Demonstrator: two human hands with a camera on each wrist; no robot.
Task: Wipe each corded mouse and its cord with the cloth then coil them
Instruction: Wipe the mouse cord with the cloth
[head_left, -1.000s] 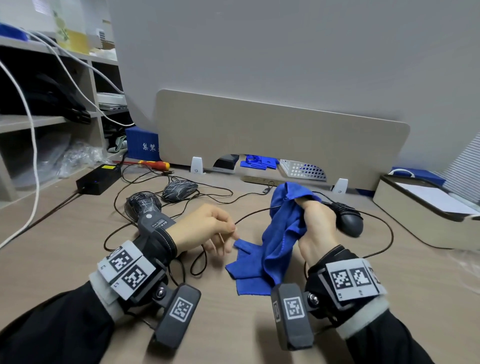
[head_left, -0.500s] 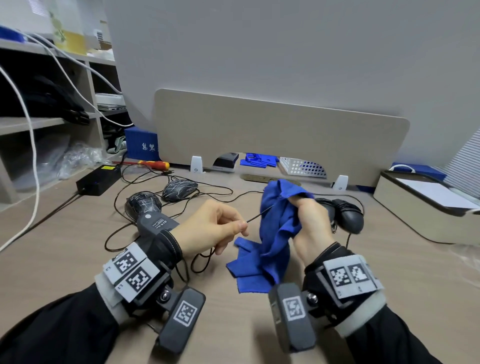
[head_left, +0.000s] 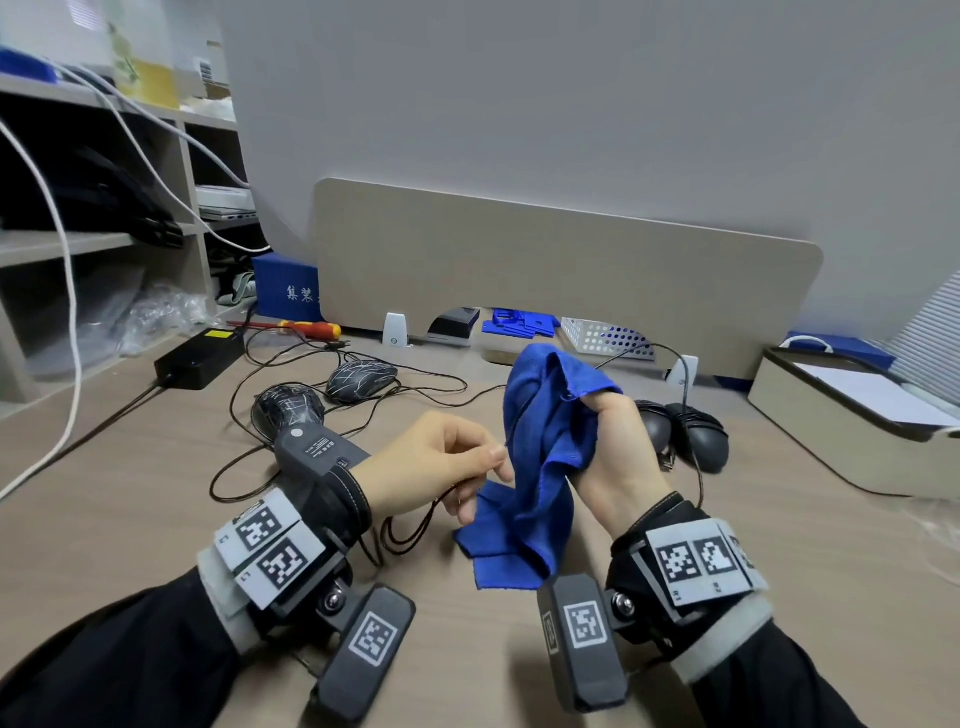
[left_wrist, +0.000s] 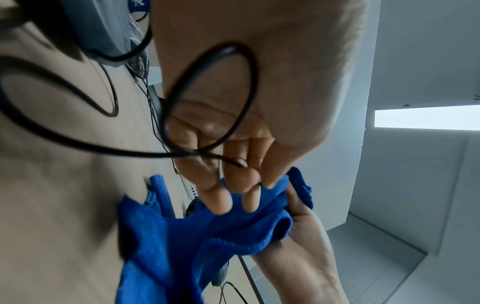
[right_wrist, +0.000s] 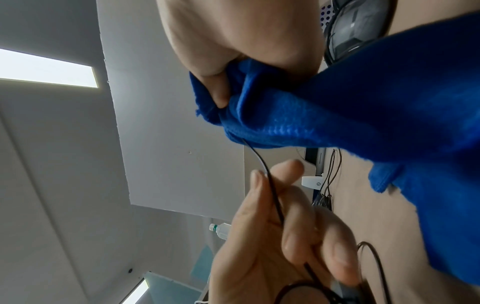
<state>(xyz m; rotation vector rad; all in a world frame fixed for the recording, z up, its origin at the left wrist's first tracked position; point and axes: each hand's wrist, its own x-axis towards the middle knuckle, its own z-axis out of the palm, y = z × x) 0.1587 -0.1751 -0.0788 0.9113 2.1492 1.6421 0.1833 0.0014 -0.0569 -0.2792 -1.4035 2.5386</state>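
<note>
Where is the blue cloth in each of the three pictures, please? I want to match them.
Head: the blue cloth is at centre, bunched in the right hand.
Left wrist: the cloth is at lower centre, below the left hand.
Right wrist: the cloth fills the upper right.
Shared landmark: the thin black cord running from the left hand into the cloth.

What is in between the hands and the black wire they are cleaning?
For the left hand, nothing: its fingers pinch the bare cord. The right hand grips it through the blue cloth, which is wrapped round the cord.
</note>
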